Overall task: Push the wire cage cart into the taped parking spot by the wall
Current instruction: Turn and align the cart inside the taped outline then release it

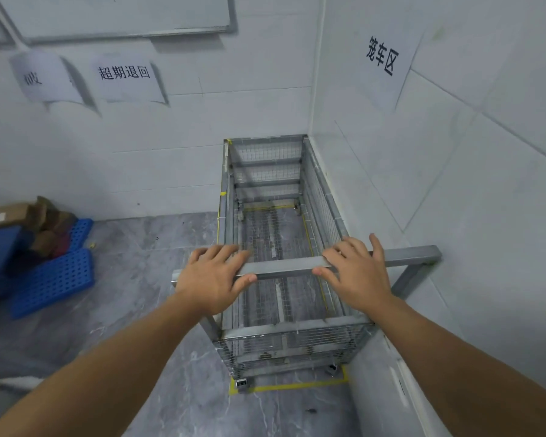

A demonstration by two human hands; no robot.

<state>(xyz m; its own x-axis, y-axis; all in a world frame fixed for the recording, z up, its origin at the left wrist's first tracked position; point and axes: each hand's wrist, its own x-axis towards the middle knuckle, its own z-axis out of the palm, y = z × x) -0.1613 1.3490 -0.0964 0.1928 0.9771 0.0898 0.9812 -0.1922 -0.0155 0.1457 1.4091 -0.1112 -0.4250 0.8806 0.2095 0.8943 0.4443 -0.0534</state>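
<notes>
Blue pallets (54, 279) lie well left, with bare floor between them and the cart (267, 171). Your left hand (215, 275) rests flat on the handle (284, 266), fingers straight and clasping nothing. Right hand (356, 272) likewise, fingers spread. The cart fills the corner, right side along the wall, near-left caster on the tape (297, 387).

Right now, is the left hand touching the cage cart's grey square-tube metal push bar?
Touching. Head view: left hand lies on the push bar, fingers across its top, thumb below.

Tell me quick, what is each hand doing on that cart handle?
Left hand: open, fingers flat over the handle bar.
Right hand: open, fingers spread over the same bar.
</notes>
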